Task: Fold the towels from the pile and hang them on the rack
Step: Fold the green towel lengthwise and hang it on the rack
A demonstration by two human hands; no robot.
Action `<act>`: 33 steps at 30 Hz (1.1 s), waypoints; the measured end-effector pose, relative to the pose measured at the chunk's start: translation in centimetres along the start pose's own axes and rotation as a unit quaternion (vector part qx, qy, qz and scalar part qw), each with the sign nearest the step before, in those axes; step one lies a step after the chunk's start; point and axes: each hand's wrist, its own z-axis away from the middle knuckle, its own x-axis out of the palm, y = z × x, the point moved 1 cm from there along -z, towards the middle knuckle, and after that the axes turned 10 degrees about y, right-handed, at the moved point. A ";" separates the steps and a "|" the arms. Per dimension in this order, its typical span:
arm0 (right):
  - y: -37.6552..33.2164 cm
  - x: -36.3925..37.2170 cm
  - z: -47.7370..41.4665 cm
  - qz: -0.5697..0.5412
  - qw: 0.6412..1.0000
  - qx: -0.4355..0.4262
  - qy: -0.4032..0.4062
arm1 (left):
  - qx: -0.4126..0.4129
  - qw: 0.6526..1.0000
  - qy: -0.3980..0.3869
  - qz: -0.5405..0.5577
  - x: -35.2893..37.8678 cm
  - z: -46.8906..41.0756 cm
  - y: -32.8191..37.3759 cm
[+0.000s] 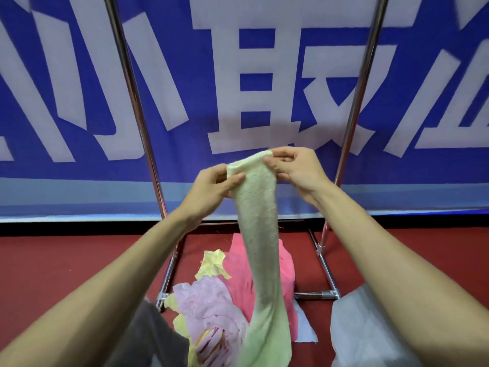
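While the left hand (211,185) and right hand (293,168) each pinch the top edge of a pale green towel (258,221), it hangs over the pile (225,295) below; folding seems unfinished, and lifting onto the rack (127,75) comes next.

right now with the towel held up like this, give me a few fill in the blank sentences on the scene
1. Both hands, left hand and right hand, pinch the ____ edge of the pale green towel.
2. The big towel in the pile right behind it is ____.
3. The rack's metal uprights stand before a ____ banner with white characters.

Missing words: top; pink; blue
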 end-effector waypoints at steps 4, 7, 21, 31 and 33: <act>-5.1 0.5 -1.1 -0.017 0.998 -0.049 0.037 | 0.006 1.000 -0.022 -0.014 -0.9 -2.8 4.4; -8.4 0.8 -1.8 -0.015 0.995 -0.071 0.068 | 0.036 0.999 -0.016 -0.033 -1.7 -4.5 8.1; -17.5 -0.2 -2.1 -0.076 0.983 -0.134 0.095 | 0.177 0.979 0.091 -0.035 -2.0 -5.8 19.0; -15.6 -0.4 -2.3 -0.141 0.990 -0.025 0.018 | 0.062 0.996 0.046 0.041 -1.1 -5.4 17.5; -14.1 -0.5 -2.2 -0.154 0.988 0.020 -0.001 | 0.022 0.996 0.051 0.073 -0.9 -5.3 16.6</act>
